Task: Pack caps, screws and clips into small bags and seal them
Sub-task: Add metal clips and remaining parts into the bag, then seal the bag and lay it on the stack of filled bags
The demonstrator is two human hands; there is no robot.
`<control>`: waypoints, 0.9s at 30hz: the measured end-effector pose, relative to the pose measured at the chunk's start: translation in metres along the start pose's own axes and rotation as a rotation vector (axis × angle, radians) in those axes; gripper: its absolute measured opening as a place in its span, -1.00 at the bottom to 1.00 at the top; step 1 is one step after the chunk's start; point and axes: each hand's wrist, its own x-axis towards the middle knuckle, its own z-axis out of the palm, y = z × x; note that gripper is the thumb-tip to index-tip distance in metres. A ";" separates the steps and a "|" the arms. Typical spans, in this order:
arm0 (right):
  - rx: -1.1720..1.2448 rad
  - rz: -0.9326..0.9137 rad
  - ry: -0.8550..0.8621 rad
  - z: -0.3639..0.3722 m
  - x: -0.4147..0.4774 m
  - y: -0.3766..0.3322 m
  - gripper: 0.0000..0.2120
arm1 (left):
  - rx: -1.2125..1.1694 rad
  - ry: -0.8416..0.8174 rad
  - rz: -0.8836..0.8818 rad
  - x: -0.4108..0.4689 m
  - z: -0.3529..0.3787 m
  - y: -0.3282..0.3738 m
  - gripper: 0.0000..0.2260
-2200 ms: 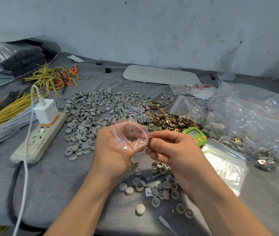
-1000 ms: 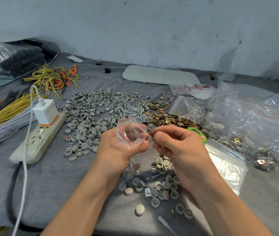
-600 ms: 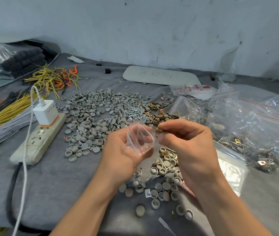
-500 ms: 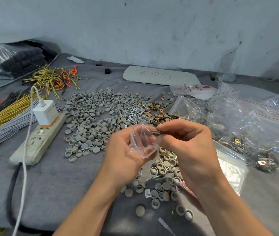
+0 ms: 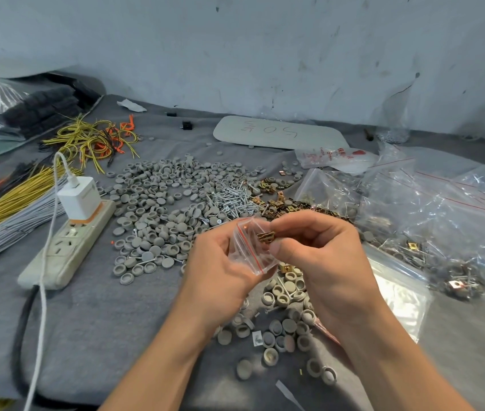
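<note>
My left hand (image 5: 220, 268) holds a small clear zip bag (image 5: 248, 247) with a red seal line, its mouth turned toward my right hand. My right hand (image 5: 318, 250) pinches brass clips (image 5: 265, 237) between thumb and fingers, right at the bag's mouth. Behind my hands lie a wide heap of grey caps (image 5: 164, 203), a pile of silver screws (image 5: 232, 200) and a pile of brass clips (image 5: 282, 203). More grey caps (image 5: 279, 327) lie on the grey cloth under my wrists.
A white power strip (image 5: 66, 247) with a plugged charger (image 5: 79, 200) lies at the left, beside bundles of yellow, grey and orange wires (image 5: 4, 209). Filled clear bags (image 5: 442, 221) crowd the right side. A flat empty bag (image 5: 398, 292) lies under my right forearm.
Both hands moved right and slightly forward. The bag turned from facing up to its mouth toward my right hand, which brought the brass clips up to the opening.
</note>
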 end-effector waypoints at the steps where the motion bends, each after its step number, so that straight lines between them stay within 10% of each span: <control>1: -0.011 -0.003 0.002 0.000 0.000 0.001 -0.71 | 0.006 -0.005 0.005 0.000 0.000 0.000 -0.68; 27: -0.209 -0.117 0.181 0.001 0.004 0.009 -0.72 | 0.163 0.002 0.011 -0.004 -0.004 -0.003 -0.68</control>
